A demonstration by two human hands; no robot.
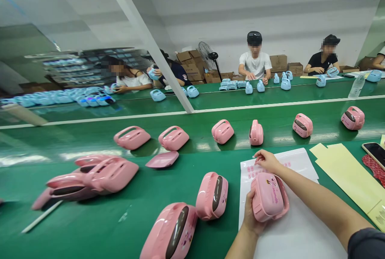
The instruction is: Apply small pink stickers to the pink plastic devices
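Observation:
My left hand (252, 215) is wrapped round a pink plastic case (267, 196) with a handle, a dark window strip and printed decoration on its face. Just beyond it, my right hand (267, 161) is closed, thumb and forefinger pinched over a white sticker sheet (245, 186) with rows of small pink stickers. Whatever lies between those fingertips is too small to make out. Left of the sheet stand a pink case (211, 196) and a larger-looking pink case (171, 233), both with decorated fronts.
Several pink cases (256, 133) stand on the green belt (201, 146) ahead. A pile of pink shells (99, 174) and a pink cover (162, 160) lie left. Yellow paper (345, 174) and a phone (374, 154) lie right. Across, people handle blue cases (285, 84); a bottle (357, 86) stands there.

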